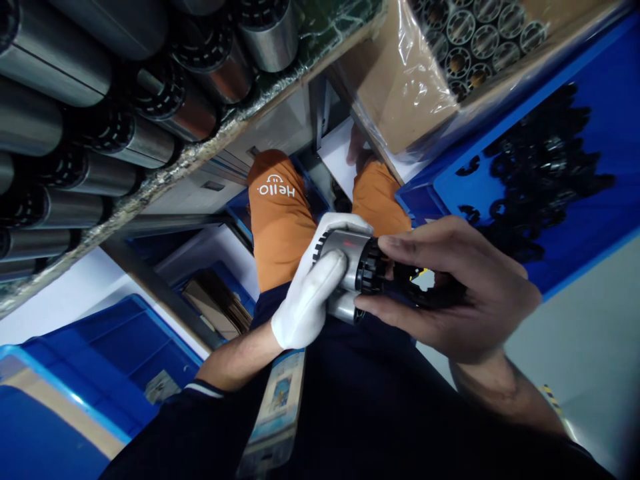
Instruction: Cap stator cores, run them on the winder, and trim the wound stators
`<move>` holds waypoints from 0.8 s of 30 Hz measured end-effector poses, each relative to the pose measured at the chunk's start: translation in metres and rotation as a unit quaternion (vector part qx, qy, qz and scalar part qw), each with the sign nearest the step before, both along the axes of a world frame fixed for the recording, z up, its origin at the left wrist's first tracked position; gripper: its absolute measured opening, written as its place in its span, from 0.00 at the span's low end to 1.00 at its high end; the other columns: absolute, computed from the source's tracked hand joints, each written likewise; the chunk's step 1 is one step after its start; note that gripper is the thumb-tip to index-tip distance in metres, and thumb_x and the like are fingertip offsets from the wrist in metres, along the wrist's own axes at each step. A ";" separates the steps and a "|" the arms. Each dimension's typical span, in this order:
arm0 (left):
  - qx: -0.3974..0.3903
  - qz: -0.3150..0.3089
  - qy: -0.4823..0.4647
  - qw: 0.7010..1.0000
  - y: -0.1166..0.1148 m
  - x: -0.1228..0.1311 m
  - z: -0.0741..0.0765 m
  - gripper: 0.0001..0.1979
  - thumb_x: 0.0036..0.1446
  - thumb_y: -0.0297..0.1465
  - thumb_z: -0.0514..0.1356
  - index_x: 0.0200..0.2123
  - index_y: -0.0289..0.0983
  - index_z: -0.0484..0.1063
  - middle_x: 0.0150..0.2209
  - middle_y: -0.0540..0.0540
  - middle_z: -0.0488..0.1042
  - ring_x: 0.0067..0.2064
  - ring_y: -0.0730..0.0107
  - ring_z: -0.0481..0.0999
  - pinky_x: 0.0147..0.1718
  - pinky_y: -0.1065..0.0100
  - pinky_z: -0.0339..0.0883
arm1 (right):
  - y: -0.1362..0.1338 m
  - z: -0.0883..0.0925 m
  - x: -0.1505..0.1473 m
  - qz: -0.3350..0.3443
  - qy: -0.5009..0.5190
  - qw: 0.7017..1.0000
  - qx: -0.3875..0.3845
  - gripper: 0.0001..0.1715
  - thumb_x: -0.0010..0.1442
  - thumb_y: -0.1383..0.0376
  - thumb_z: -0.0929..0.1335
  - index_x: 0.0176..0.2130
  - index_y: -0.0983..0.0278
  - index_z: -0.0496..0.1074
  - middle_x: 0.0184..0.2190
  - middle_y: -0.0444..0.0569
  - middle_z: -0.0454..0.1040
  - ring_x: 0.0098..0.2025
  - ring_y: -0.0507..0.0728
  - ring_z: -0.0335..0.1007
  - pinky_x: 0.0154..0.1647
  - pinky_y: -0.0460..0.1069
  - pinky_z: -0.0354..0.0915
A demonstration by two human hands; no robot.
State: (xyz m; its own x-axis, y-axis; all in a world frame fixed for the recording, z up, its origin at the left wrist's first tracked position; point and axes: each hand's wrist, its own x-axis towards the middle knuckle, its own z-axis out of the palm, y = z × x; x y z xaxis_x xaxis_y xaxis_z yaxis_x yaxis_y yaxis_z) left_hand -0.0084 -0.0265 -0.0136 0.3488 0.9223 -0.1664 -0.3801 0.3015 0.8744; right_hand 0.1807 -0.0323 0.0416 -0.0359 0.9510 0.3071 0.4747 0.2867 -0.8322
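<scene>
My left hand, in a white glove, is closed around a short silver metal cylinder with black toothed plastic at its ends. Just below it, a second metal cylinder shows partly, also at the gloved hand. My bare right hand has its thumb and fingertips at the right end of the cylinders, on a black toothed plastic ring. More black plastic parts sit inside the curl of its fingers, partly hidden. Whether the ring is fully seated in the cylinder, I cannot tell.
Several metal cylinders with black ends lie on a film-covered bench at upper left. A cardboard box with upright metal tubes stands at upper right, beside a blue bin of loose black pieces. Blue crates stand at lower left.
</scene>
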 end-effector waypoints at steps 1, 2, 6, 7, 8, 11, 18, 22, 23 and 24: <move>0.000 -0.004 0.001 1.000 0.000 0.000 -0.001 0.24 0.77 0.52 0.63 0.63 0.42 0.78 0.53 0.40 0.79 0.50 0.52 0.84 0.49 0.55 0.82 | 0.000 0.000 0.001 0.004 -0.004 1.000 0.001 0.32 0.59 0.59 0.89 0.60 0.48 0.87 0.45 0.49 0.88 0.42 0.66 0.86 0.45 0.62 0.87; 0.002 0.001 0.007 1.000 0.001 0.001 -0.002 0.27 0.73 0.54 0.68 0.62 0.42 0.78 0.55 0.41 0.78 0.51 0.53 0.83 0.50 0.56 0.82 | 0.001 0.000 0.002 0.010 -0.017 1.000 0.002 0.30 0.61 0.59 0.88 0.60 0.48 0.87 0.47 0.50 0.87 0.43 0.66 0.86 0.46 0.62 0.87; -0.057 0.053 0.014 0.997 0.006 0.006 0.001 0.28 0.62 0.50 0.79 0.55 0.43 0.75 0.51 0.45 0.79 0.46 0.60 0.84 0.45 0.61 0.82 | -0.001 0.001 0.010 0.035 -0.050 0.997 -0.042 0.30 0.67 0.61 0.82 0.66 0.49 0.82 0.49 0.51 0.80 0.47 0.66 0.82 0.48 0.62 0.83; -0.097 0.051 -0.012 0.994 0.007 0.007 0.003 0.27 0.63 0.49 0.78 0.55 0.44 0.73 0.48 0.46 0.80 0.41 0.62 0.84 0.40 0.63 0.81 | -0.002 0.001 0.013 0.047 -0.025 0.996 -0.070 0.35 0.66 0.63 0.81 0.68 0.49 0.78 0.49 0.51 0.78 0.46 0.65 0.81 0.46 0.61 0.82; -0.139 0.043 -0.045 0.988 0.008 0.007 0.006 0.28 0.63 0.48 0.77 0.55 0.45 0.70 0.45 0.48 0.81 0.36 0.64 0.83 0.34 0.65 0.79 | -0.004 0.001 0.015 0.060 0.008 0.993 -0.099 0.39 0.64 0.65 0.80 0.70 0.50 0.74 0.48 0.49 0.77 0.44 0.64 0.80 0.44 0.60 0.81; -0.218 0.043 -0.116 0.968 0.012 0.008 0.013 0.29 0.62 0.48 0.76 0.56 0.45 0.67 0.39 0.51 0.80 0.27 0.70 0.78 0.23 0.70 0.71 | -0.009 -0.003 0.020 0.063 0.083 0.983 -0.154 0.41 0.60 0.68 0.82 0.65 0.49 0.68 0.43 0.43 0.76 0.40 0.59 0.79 0.38 0.55 0.77; -0.208 0.141 -0.061 0.966 0.015 0.011 0.011 0.31 0.70 0.62 0.64 0.58 0.44 0.73 0.47 0.42 0.85 0.40 0.54 0.86 0.33 0.58 0.81 | -0.004 -0.004 0.019 0.059 -0.034 0.996 -0.050 0.34 0.58 0.61 0.87 0.60 0.52 0.82 0.56 0.51 0.84 0.56 0.69 0.86 0.56 0.64 0.86; -0.190 0.181 -0.011 0.965 0.019 0.015 0.014 0.43 0.73 0.72 0.44 0.57 0.42 0.77 0.53 0.37 0.86 0.59 0.40 0.87 0.50 0.46 0.86 | -0.001 0.001 0.011 0.044 0.001 0.996 -0.076 0.38 0.63 0.62 0.83 0.69 0.44 0.82 0.58 0.49 0.85 0.51 0.71 0.87 0.52 0.69 0.88; -0.189 0.184 -0.007 0.965 0.020 0.016 0.016 0.44 0.74 0.72 0.43 0.57 0.41 0.77 0.53 0.36 0.87 0.61 0.39 0.86 0.53 0.45 0.85 | -0.001 0.001 0.009 0.046 0.018 0.996 -0.080 0.38 0.65 0.62 0.82 0.70 0.43 0.81 0.58 0.49 0.85 0.51 0.71 0.87 0.52 0.70 0.88; -0.188 0.186 -0.005 0.964 0.021 0.017 0.017 0.45 0.73 0.72 0.44 0.56 0.41 0.78 0.52 0.36 0.87 0.63 0.38 0.85 0.55 0.44 0.85 | -0.001 0.000 0.006 0.050 0.034 0.995 -0.075 0.37 0.65 0.62 0.81 0.70 0.45 0.81 0.58 0.50 0.86 0.51 0.72 0.88 0.52 0.70 0.89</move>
